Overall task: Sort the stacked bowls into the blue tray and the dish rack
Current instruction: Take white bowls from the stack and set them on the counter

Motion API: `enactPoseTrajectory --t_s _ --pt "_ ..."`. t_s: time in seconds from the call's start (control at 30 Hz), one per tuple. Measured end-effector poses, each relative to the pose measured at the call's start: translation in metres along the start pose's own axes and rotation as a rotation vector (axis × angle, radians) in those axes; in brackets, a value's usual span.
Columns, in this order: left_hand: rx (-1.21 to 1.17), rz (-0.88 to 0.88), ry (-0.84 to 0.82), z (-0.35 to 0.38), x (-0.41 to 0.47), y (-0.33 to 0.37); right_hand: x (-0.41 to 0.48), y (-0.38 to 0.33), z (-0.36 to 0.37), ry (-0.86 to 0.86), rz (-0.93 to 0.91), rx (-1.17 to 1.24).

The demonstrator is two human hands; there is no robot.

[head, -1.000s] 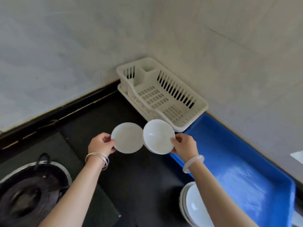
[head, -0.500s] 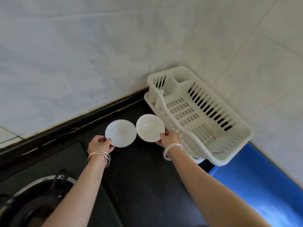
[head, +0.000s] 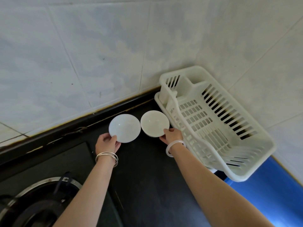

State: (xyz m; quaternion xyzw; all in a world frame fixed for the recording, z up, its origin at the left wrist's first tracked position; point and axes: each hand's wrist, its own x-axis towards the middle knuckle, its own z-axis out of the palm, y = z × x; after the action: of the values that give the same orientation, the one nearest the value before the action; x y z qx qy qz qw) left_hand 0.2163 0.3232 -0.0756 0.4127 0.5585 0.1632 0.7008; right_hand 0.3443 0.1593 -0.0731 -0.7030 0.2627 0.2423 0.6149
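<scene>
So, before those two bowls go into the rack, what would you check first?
1. Left hand grips the left-hand bowl by its near rim: ok.
2. Right hand grips the right-hand bowl the same way: ok.
3. Bowls clear of each other: cannot tell, rims nearly meet.
4. Dish rack has room: ok, no dishes seen inside.
5. Blue tray has room: cannot tell, mostly out of view.

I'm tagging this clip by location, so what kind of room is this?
Most likely a home kitchen: a gas stove burner set in the dark countertop, a white dish rack in the tiled corner, and each hand, left and right, holding a white bowl.
</scene>
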Motion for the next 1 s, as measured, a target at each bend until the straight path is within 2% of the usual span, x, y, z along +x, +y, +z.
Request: enactPoseTrajectory --t_s 0.17,0.43,0.7,1.0 --pt "-0.146 -0.182 -0.061 -0.001 -0.008 -0.008 -0.003 0.011 -0.005 -0.115 -0.008 0.170" --pt "-0.143 -0.141 0.019 0.008 0.000 0.003 0.008 -0.001 0.022 -0.155 -0.007 0.217" --pt "-0.253 -0.158 -0.004 0.014 0.009 0.011 0.019 -0.017 0.050 -0.167 0.000 0.265" --pt "-0.236 -0.143 0.003 0.015 0.009 0.007 0.013 -0.024 0.053 -0.188 0.031 0.289"
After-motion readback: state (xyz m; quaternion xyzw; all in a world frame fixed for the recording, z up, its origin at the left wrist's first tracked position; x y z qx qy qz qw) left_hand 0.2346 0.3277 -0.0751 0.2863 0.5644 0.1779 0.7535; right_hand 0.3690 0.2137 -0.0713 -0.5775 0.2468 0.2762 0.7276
